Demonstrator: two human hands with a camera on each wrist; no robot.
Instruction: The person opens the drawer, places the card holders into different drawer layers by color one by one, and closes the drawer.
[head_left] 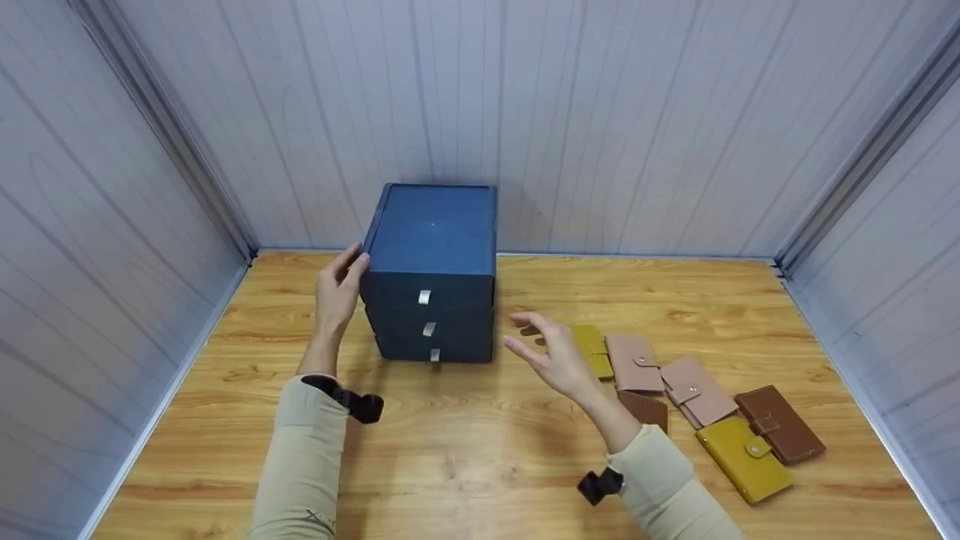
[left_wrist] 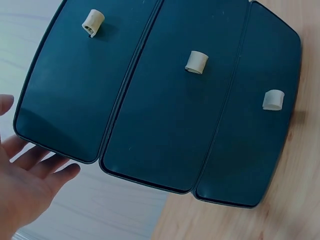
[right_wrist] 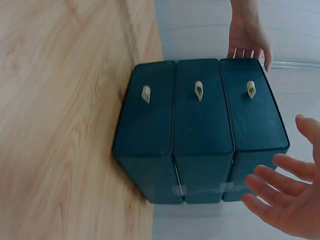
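A dark blue drawer box with three stacked drawers stands upright on the wooden table. Each drawer front carries a small pale pull tab. My left hand is at the upper left side of the box, its fingertips right at the edge of the top drawer. To the right of the box, my right hand is held in the air, fingers spread and nothing in it. In the right wrist view, its fingers overlap the side of the box at the top drawer.
Several snap-strap wallets lie at the right: mustard ones, pink ones and brown ones. Part of one mustard wallet is behind my right hand. Pale panel walls enclose the wooden table at the back and sides.
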